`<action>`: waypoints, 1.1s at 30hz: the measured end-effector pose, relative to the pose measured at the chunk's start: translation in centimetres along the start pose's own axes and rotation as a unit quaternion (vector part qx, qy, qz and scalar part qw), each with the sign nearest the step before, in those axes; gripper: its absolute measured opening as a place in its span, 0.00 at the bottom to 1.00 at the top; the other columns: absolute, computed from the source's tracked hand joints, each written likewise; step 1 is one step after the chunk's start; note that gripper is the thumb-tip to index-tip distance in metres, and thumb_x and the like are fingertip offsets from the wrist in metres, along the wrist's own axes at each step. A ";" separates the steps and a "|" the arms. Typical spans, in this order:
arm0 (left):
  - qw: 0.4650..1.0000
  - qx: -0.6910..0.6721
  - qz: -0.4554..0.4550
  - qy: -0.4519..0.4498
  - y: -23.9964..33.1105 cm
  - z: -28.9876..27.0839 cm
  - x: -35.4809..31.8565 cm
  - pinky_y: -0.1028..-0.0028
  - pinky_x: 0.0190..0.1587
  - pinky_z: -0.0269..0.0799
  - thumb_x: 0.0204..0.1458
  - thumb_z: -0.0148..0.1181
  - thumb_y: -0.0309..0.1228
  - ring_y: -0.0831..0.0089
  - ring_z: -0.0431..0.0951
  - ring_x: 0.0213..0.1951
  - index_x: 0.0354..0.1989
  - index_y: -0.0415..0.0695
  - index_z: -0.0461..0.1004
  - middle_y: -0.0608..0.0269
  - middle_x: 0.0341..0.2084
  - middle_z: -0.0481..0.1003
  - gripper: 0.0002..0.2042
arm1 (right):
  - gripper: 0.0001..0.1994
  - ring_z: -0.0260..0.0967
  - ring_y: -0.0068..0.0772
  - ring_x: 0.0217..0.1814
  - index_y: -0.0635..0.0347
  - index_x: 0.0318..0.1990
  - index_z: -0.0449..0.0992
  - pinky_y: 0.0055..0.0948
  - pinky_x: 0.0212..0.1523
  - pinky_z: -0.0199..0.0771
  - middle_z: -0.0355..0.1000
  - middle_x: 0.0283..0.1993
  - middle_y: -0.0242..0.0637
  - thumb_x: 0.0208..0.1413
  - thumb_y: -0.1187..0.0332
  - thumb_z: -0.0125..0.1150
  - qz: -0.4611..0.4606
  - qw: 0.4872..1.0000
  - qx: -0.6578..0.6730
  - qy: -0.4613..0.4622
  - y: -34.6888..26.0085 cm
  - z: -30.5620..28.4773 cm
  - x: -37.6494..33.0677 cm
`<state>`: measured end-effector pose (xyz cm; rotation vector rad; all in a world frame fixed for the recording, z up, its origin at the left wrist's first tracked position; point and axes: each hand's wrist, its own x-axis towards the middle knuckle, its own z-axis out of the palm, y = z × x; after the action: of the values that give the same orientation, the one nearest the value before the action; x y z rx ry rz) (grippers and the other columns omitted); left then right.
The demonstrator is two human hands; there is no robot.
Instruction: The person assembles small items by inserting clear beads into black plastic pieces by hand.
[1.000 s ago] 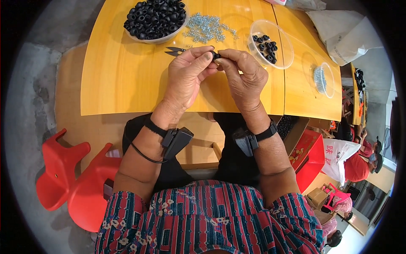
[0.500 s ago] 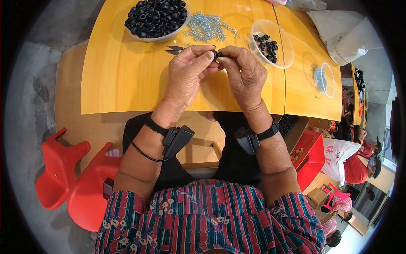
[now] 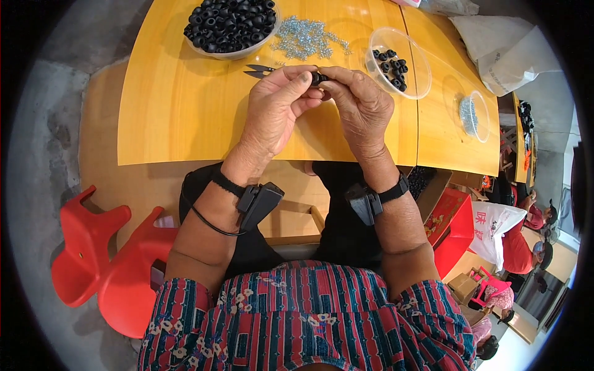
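A small black ring-shaped part [image 3: 318, 78] is pinched between the fingertips of both hands above the yellow table [image 3: 204, 123]. My left hand [image 3: 278, 99] grips it from the left, thumb and fingers closed. From the other side my right hand [image 3: 359, 99] closes on the same part with thumb and forefinger. Much of the part is covered by the fingers. Just left of my left fingertips lie dark scissors [image 3: 260, 70], their handles hidden behind the hand. Behind the hands, small clear-blue pieces [image 3: 306, 37] are spread in a loose pile.
A clear bowl [image 3: 232, 54] heaped with black parts stands at the far left. To the right are a clear tub [image 3: 421, 89] with several black parts and a smaller cup [image 3: 486, 127] of clear-blue pieces. Red chairs [image 3: 133, 272] stand on the left; other people sit at far right.
Both hands stay together at the same place. My right hand has shifted slightly to the right and its fingers have turned a little; more of the black part shows.
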<state>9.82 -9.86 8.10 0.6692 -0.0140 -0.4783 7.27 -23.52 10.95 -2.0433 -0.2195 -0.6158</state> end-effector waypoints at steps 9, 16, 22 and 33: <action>0.996 0.089 0.020 0.008 0.1 -0.2 0.2 0.80 0.38 0.74 0.56 0.54 0.26 0.79 0.75 0.33 0.44 0.37 0.72 0.62 0.35 0.74 0.09 | 0.07 0.73 0.23 0.28 0.63 0.35 0.77 0.18 0.30 0.74 0.74 0.28 0.35 0.47 0.80 0.62 0.036 0.999 0.028 -0.008 0.3 -0.2 0.2; 0.994 0.105 0.025 -0.004 0.0 0.0 0.3 0.81 0.38 0.74 0.56 0.54 0.27 0.79 0.75 0.33 0.44 0.38 0.71 0.63 0.34 0.74 0.10 | 0.07 0.73 0.28 0.27 0.60 0.34 0.76 0.21 0.28 0.73 0.74 0.28 0.36 0.45 0.78 0.63 -0.024 0.998 -0.052 -0.002 -0.1 -0.3 0.2; 0.998 -0.056 0.003 0.022 -1.0 0.3 0.0 0.83 0.39 0.74 0.55 0.54 0.26 0.80 0.75 0.33 0.43 0.37 0.71 0.63 0.35 0.74 0.10 | 0.08 0.73 0.31 0.28 0.58 0.33 0.76 0.22 0.28 0.73 0.74 0.28 0.37 0.43 0.78 0.65 -0.057 0.990 -0.104 0.072 0.0 0.7 -0.5; 1.000 0.006 0.013 -0.003 0.0 0.1 0.1 0.81 0.39 0.74 0.55 0.55 0.27 0.80 0.75 0.31 0.43 0.38 0.72 0.64 0.31 0.74 0.10 | 0.06 0.74 0.23 0.28 0.63 0.34 0.75 0.19 0.29 0.73 0.74 0.28 0.35 0.47 0.79 0.62 0.032 0.999 0.021 0.036 0.0 -0.1 0.0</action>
<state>9.89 -9.93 8.20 0.6787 -0.0317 -0.4560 7.24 -23.60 10.94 -1.9768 -0.1228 -0.6391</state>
